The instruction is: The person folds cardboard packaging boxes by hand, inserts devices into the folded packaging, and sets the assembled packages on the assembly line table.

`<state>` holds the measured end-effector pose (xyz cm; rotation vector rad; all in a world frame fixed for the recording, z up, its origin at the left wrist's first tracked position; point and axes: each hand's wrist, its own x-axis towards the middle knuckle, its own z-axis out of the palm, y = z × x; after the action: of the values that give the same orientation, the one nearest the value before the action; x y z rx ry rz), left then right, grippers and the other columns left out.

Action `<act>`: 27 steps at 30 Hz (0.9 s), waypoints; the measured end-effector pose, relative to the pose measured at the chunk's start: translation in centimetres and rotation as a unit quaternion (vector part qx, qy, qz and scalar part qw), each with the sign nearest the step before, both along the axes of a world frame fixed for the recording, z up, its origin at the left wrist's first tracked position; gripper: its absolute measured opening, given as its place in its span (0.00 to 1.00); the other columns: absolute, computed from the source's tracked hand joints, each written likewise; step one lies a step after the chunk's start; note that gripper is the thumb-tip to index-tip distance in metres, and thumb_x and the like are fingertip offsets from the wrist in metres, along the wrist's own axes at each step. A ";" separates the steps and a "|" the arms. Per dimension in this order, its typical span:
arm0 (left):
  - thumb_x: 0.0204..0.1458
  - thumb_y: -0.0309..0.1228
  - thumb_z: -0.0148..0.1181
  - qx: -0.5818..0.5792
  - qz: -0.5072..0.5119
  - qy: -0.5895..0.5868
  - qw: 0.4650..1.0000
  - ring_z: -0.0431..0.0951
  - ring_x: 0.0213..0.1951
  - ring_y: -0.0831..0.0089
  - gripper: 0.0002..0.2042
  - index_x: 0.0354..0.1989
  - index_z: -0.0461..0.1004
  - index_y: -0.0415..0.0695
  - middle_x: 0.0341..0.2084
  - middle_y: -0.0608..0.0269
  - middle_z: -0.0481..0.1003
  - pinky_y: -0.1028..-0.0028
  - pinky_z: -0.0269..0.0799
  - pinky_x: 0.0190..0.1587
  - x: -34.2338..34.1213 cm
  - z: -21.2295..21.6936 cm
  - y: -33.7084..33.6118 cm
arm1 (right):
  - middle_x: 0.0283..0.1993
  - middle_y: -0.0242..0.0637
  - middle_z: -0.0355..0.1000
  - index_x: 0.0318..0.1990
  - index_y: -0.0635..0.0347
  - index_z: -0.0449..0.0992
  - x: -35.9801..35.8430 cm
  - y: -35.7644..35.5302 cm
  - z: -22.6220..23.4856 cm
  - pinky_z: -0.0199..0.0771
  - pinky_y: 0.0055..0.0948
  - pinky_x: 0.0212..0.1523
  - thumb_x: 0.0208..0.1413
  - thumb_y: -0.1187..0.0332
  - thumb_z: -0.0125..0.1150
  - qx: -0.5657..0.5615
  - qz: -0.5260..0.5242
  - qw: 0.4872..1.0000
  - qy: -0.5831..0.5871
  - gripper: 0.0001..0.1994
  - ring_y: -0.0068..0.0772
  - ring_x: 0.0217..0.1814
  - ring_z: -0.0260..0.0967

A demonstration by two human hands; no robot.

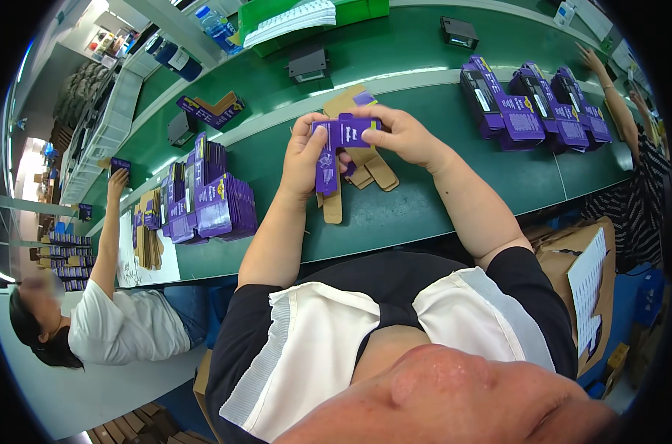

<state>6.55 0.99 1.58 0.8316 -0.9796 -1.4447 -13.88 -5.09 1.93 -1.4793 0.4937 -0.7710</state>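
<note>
Between my two hands is a purple cardboard box (345,133), partly folded, held above the green table (417,214). My left hand (304,152) grips its left side, thumb on the printed face. My right hand (399,137) pinches its upper right flap, thumb in front and fingers behind. Below and behind it, brown unprinted cardboard pieces (380,172) show; whether they are part of the same box or separate blanks I cannot tell.
Left of me stand stacked flat purple cartons (225,207); at the right are several purple cartons in rows (510,118). A green bin (358,9) with papers and small black devices (308,65) line the back. One co-worker's hand (119,176) holds a carton at left; another person reaches in at right.
</note>
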 end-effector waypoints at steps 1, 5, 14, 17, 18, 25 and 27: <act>0.61 0.33 0.47 0.000 -0.002 -0.001 1.000 0.78 0.26 0.70 0.10 0.49 0.61 0.47 0.39 0.54 0.73 0.74 0.78 0.25 0.0 0.2 -0.1 | 0.48 0.36 0.71 0.58 0.60 0.67 0.2 0.2 0.2 0.68 0.26 0.52 0.55 0.66 0.62 0.000 -0.002 1.000 -0.001 0.24 0.26 0.50 0.67; 0.62 0.35 0.46 0.006 0.020 0.016 1.000 0.78 0.27 0.69 0.11 0.50 0.60 0.48 0.35 0.54 0.74 0.73 0.79 0.26 0.0 1.0 -0.1 | 0.52 0.38 0.67 0.59 0.61 0.62 0.0 0.2 0.6 0.67 0.30 0.56 0.45 0.69 0.70 -0.177 -0.098 0.979 0.029 0.32 0.29 0.53 0.66; 0.61 0.34 0.48 -0.138 0.050 -0.065 0.987 0.78 0.36 0.66 0.15 0.55 0.57 0.47 0.46 0.52 0.69 0.69 0.79 0.34 -0.1 -0.2 -0.1 | 0.57 0.39 0.62 0.50 0.56 0.63 0.6 0.2 -0.5 0.68 0.33 0.57 0.44 0.74 0.70 -0.151 -0.170 0.971 -0.077 0.26 0.31 0.56 0.64; 0.61 0.33 0.49 -0.170 0.030 -0.087 0.981 0.77 0.38 0.66 0.16 0.55 0.56 0.47 0.48 0.53 0.67 0.68 0.78 0.36 0.0 -0.2 0.0 | 0.58 0.40 0.61 0.47 0.55 0.61 0.2 -0.2 -0.6 0.68 0.34 0.56 0.43 0.75 0.70 -0.165 -0.129 0.977 -0.034 0.25 0.31 0.57 0.63; 0.61 0.32 0.49 -0.158 0.029 -0.080 0.984 0.77 0.37 0.67 0.16 0.54 0.57 0.47 0.48 0.54 0.68 0.70 0.78 0.36 -0.2 -0.2 0.0 | 0.58 0.40 0.61 0.47 0.55 0.61 0.1 -0.3 -0.6 0.68 0.34 0.55 0.43 0.75 0.70 -0.190 -0.127 0.973 -0.037 0.25 0.31 0.56 0.64; 0.62 0.34 0.47 -0.101 0.003 -0.068 0.993 0.78 0.33 0.66 0.14 0.53 0.57 0.48 0.41 0.55 0.72 0.71 0.78 0.33 0.4 -0.2 0.0 | 0.52 0.38 0.67 0.52 0.57 0.66 0.0 0.0 0.1 0.68 0.30 0.52 0.43 0.71 0.71 -0.274 -0.138 0.952 -0.016 0.26 0.30 0.53 0.66; 0.62 0.34 0.46 -0.096 0.003 -0.081 0.992 0.78 0.32 0.67 0.13 0.52 0.58 0.48 0.40 0.55 0.72 0.72 0.78 0.32 0.6 -0.2 0.0 | 0.51 0.38 0.68 0.51 0.58 0.68 -0.6 -0.2 0.4 0.68 0.30 0.53 0.43 0.70 0.71 -0.289 -0.127 0.948 0.023 0.26 0.30 0.53 0.66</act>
<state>7.11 0.99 1.42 0.8181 -1.2169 -1.2703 -14.46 -5.33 2.30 -2.0041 0.5262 -1.1541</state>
